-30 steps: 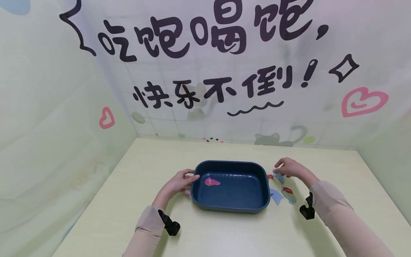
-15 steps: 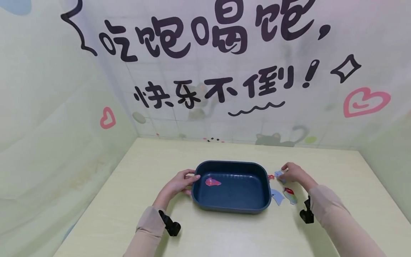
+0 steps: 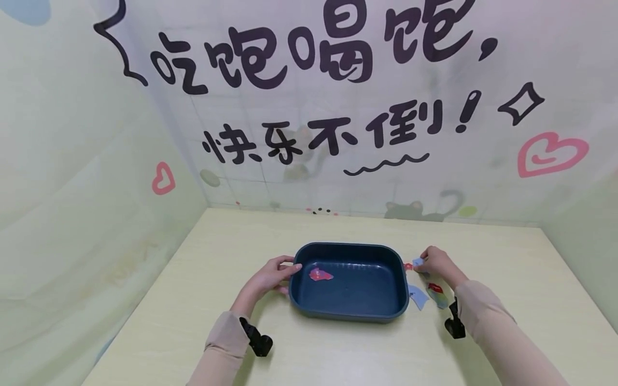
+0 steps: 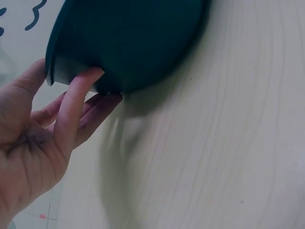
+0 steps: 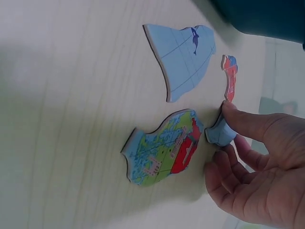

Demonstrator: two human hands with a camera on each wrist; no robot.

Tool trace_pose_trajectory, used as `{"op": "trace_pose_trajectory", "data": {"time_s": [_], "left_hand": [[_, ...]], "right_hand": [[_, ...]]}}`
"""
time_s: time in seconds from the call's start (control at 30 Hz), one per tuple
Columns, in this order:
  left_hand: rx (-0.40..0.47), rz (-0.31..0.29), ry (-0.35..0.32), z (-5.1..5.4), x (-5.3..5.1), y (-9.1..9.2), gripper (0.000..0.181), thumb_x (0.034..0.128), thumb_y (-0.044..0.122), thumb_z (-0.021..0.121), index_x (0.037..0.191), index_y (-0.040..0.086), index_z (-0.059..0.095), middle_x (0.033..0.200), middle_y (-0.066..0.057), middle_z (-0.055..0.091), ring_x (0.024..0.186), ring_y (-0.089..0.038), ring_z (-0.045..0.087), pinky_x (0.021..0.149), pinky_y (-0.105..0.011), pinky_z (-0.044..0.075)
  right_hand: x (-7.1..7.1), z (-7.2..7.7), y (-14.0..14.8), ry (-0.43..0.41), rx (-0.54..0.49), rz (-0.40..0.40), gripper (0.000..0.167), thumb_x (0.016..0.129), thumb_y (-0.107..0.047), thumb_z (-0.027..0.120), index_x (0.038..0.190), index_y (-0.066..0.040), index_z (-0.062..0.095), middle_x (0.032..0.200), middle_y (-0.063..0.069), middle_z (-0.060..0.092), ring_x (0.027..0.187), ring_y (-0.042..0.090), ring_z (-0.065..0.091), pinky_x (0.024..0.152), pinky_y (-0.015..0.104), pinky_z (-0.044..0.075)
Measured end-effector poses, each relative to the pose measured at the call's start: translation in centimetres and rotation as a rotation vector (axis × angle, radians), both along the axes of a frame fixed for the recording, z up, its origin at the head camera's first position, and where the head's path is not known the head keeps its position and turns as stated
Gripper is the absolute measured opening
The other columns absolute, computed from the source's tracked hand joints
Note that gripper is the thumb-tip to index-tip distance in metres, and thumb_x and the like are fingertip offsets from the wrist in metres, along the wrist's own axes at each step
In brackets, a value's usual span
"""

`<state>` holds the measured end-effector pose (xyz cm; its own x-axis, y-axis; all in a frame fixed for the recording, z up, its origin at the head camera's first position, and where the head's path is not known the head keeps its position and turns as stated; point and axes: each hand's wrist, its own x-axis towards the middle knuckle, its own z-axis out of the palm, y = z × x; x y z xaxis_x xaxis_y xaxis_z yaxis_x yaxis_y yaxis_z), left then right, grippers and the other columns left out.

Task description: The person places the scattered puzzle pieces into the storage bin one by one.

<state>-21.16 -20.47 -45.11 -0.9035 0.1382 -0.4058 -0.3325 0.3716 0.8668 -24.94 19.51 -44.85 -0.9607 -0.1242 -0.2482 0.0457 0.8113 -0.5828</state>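
A dark blue rectangular tub [image 3: 348, 284] stands on the table with a pink-red flat piece [image 3: 321, 274] inside. My left hand [image 3: 269, 276] grips the tub's left end, the thumb over the rim and fingers outside, as the left wrist view shows [image 4: 43, 138]. Right of the tub, my right hand [image 3: 440, 266] pinches a small light blue piece [image 5: 221, 132] between thumb and fingers. Beside it lie a small red piece [image 5: 230, 78], a larger blue piece with a whale picture [image 5: 183, 59], and a green and red map-like piece [image 5: 164, 149].
A pale wooden table [image 3: 309, 354] extends around the tub. Behind it hangs a printed cloth [image 3: 309, 187] with large dark lettering, and more cloth hangs at both sides.
My right hand has come down onto the small blue piece and pinches it, shifting slightly left in the last half second. My left hand has stayed on the tub.
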Motion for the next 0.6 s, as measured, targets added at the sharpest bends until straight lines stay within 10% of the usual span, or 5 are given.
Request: {"op": "trace_pose_trajectory", "data": {"time_s": [0.6], "left_hand": [[-0.001, 0.004, 0.008, -0.1, 0.1, 0.0, 0.058, 0.0854, 0.039, 0.061, 0.130, 0.007, 0.044, 0.114, -0.014, 0.062, 0.088, -0.018, 0.064, 0.051, -0.027, 0.054]], "right_hand": [[-0.2, 1.5, 0.3, -0.137, -0.038, -0.024, 0.027, 0.081, -0.005, 0.064, 0.098, 0.007, 0.046, 0.087, 0.017, 0.051, 0.068, 0.018, 0.050, 0.052, 0.023, 0.046]]}}
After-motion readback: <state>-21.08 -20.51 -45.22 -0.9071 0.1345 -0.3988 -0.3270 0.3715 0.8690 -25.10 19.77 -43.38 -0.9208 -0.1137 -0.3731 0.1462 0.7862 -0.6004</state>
